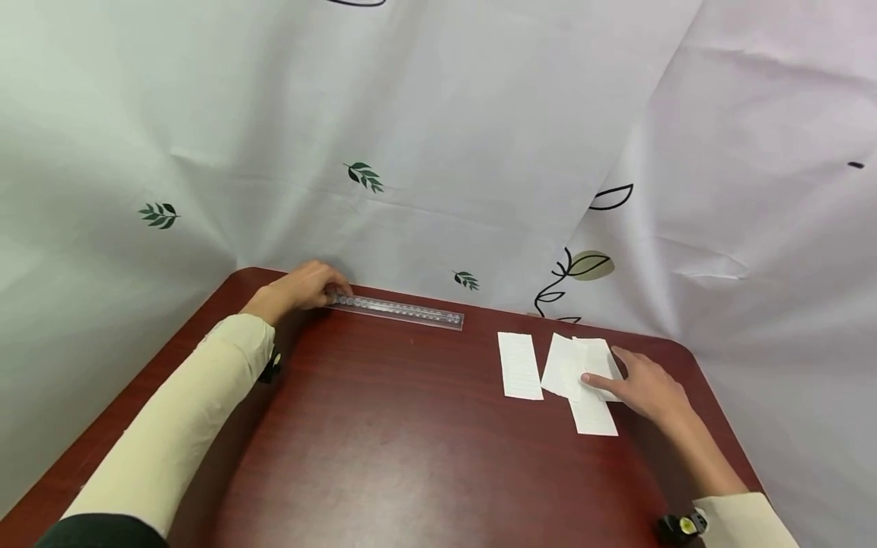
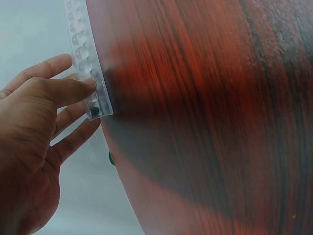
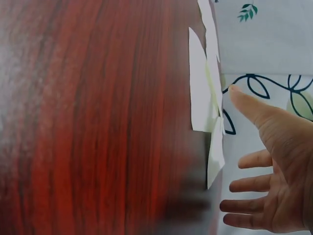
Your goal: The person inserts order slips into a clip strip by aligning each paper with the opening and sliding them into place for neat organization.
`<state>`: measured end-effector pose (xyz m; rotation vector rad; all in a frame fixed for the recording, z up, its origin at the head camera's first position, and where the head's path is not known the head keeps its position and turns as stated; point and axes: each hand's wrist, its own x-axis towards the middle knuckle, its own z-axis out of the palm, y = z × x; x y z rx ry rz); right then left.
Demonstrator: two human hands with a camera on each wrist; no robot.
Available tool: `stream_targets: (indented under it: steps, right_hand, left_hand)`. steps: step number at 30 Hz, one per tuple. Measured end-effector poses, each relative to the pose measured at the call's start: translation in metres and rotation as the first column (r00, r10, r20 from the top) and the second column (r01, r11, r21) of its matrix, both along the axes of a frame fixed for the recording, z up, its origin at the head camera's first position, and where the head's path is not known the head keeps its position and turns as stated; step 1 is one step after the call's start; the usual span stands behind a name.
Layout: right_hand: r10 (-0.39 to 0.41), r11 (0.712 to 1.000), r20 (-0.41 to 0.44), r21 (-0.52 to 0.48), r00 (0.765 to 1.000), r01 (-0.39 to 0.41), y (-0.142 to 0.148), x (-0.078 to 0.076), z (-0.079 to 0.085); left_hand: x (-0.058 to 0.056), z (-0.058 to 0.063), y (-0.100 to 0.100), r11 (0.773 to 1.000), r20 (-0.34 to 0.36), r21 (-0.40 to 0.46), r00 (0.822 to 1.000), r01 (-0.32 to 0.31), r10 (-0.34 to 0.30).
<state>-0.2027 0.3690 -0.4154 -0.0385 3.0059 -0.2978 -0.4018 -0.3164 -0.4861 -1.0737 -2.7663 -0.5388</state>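
Note:
A clear plastic ruler (image 1: 397, 309) lies along the far left edge of the table. My left hand (image 1: 301, 288) pinches its left end, with the thumb on top and the fingers beyond it, as the left wrist view of the ruler (image 2: 84, 54) shows. On the right, several white paper slips (image 1: 593, 415) overlap in a loose pile. My right hand (image 1: 647, 384) hovers at the pile's right side, thumb over the papers. In the right wrist view the fingers (image 3: 249, 183) are spread and hold nothing, beside the papers (image 3: 198, 88).
A single white paper slip (image 1: 520, 365) lies left of the pile. The dark red wooden table (image 1: 384, 426) meets a white cloth backdrop (image 1: 438, 152) with leaf prints along its far edge.

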Motion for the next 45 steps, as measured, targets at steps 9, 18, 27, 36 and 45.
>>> stream_targets:
  steps: [9, 18, 27, 36, 45]
  right_hand:
    - [-0.039, 0.999, -0.003, -0.034, 0.999, 0.039, 0.008, -0.004, -0.002]
    - [-0.094, 0.991, 0.021, -0.091, 0.995, 0.095, 0.011, -0.016, -0.004]
    - [-0.163, 0.981, -0.01, -0.107, 0.987, 0.161, 0.032, -0.048, -0.038]
    - [-0.173, 0.973, 0.051, -0.148, 0.984, 0.179, 0.0, -0.028, 0.005]
    - [-0.187, 0.969, 0.052, -0.152, 0.981, 0.193, 0.028, -0.05, -0.027]
  left_hand:
    - [-0.003, 0.001, 0.0, 1.0, 0.054, -0.008, 0.999, -0.004, 0.005]
    - [-0.008, 0.003, 0.002, 0.999, 0.108, -0.006, 0.994, -0.034, 0.034]
    - [-0.007, 0.004, 0.002, 0.999, 0.111, -0.034, 0.993, -0.024, 0.028]
    - [-0.009, 0.004, -0.002, 0.999, 0.131, -0.032, 0.991, -0.024, 0.028]
    - [-0.002, 0.008, 0.01, 0.999, 0.121, -0.029, 0.992, -0.023, 0.026]
